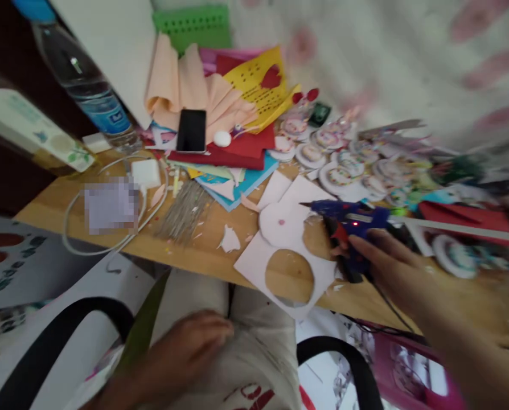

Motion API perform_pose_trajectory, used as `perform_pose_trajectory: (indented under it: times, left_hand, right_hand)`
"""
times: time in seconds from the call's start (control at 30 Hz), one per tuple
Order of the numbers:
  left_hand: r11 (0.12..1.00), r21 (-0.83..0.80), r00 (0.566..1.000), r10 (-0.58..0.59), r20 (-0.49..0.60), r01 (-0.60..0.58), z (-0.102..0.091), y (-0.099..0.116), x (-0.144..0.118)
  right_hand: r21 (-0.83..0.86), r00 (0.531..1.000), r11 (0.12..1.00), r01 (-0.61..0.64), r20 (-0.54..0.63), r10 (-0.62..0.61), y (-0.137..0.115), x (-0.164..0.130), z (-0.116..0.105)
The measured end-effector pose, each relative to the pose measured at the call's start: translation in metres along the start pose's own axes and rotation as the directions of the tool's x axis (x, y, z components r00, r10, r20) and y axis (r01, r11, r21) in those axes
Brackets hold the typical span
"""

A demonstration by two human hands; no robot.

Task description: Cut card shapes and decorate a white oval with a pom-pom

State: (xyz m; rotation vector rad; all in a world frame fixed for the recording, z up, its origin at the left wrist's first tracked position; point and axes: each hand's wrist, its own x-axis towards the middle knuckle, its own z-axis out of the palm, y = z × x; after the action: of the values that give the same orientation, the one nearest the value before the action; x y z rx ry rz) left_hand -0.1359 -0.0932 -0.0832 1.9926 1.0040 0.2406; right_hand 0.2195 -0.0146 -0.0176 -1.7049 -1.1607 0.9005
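At the right, my right hand (pixel 397 262) has its fingers round the rear of a blue hot glue gun (pixel 344 213). A red light glows on the gun's side, and its dark nozzle points left over the table. Beside the nozzle lies a round white disc (pixel 275 228) with a pink dot. Partly under that disc is a white sheet (pixel 254 267) with a round hole cut in it, overhanging the front edge. My left hand (pixel 195 341) rests low over my lap, blurred, so how its fingers are set is unclear.
Several decorated round pieces (pixel 335 176) crowd the back right. Coloured felt sheets (pixel 246 142) and a black phone (pixel 192 131) lie at the back. A water bottle (pixel 105 111), a looped white cable (pixel 69 228) and thin sticks (pixel 184 210) are left. A pink basket (pixel 380 359) stands below.
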Motion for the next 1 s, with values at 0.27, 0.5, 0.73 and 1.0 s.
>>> perform_pose_trajectory:
  times: [0.27, 0.5, 0.73, 1.0]
  left_hand:
    - [0.339, -0.940, 0.981, -0.168, -0.096, -0.034, 0.042, 0.139, 0.129]
    - [-0.019, -0.995, 0.972, -0.218, -0.093, -0.099, 0.052, 0.150, 0.178]
    - [-0.123, -0.989, 0.974, -0.220, -0.059, -0.088, 0.065, 0.136, 0.180]
    - [-0.139, -0.987, 0.997, -0.026, -0.075, -0.078, 0.059, 0.137, 0.178]
  right_hand:
    - [0.015, 0.988, 0.990, -0.140, 0.060, 0.139, -0.014, -0.018, 0.002]
    - [-0.273, 0.985, 0.946, 0.172, 0.052, -0.164, -0.021, -0.034, 0.013]
    - [-0.116, 0.973, 0.967, 0.228, 0.000, -0.229, -0.027, -0.029, 0.006]
    - [-0.068, 0.866, 0.911, 0.407, -0.288, -0.408, -0.028, -0.026, -0.025]
